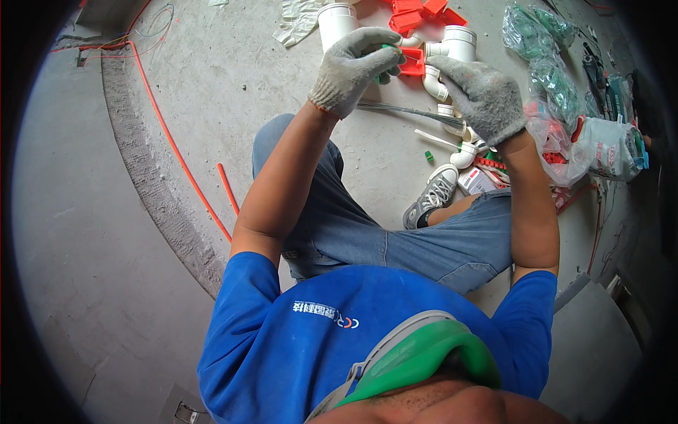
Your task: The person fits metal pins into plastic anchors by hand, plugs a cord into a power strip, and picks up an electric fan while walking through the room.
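Note:
My left hand (357, 67), in a grey knitted glove, is raised over the floor with its fingers curled and pinched. Bits of a small green piece (385, 77) show between them; its shape is mostly hidden. Just beyond the fingertips lies a red plastic box (412, 62). My right hand (484, 99), gloved the same way, has its fingers pressed together, and what they hold is hidden. A bundle of thin grey wires (413, 109) runs from below my left wrist to beneath my right hand; whether that hand grips it I cannot tell.
White pipe fittings (462, 44) and more red boxes (417, 13) lie ahead. A green clip (429, 156) sits near my shoe (432, 194). Plastic bags (547, 67) and tools (597, 74) are at right. Orange conduit (166, 127) runs along a rough floor strip at left.

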A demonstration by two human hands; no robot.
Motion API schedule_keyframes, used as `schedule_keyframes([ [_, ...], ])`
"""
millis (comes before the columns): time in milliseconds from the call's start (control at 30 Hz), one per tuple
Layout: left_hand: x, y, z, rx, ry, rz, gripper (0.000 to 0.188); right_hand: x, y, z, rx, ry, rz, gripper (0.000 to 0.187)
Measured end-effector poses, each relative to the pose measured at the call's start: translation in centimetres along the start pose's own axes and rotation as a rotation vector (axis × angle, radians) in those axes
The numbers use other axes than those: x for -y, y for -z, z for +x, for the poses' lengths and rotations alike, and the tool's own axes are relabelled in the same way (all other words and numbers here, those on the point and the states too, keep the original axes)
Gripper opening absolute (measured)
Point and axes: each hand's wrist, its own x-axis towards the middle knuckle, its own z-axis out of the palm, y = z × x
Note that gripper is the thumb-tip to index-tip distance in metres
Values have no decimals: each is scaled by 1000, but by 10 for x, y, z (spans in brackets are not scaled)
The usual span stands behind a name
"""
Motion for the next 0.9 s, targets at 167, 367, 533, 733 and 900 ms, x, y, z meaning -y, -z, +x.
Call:
schedule_keyframes([
  [167,10,-6,1,-13,135,-488,18,17,-29,1,100,-419,546,27],
  [367,13,-9,-1,45,160,-421,16,26,-33,2,159,-704,1186,25],
  [533,13,-16,-4,52,209,-274,19,25,-44,3,148,-793,1478,25],
  [733,11,-5,5,-52,193,-302,22,13,-43,3,114,-571,1459,25],
  [900,12,-4,7,-50,148,-372,24,10,-28,8,501,-853,1361,27],
])
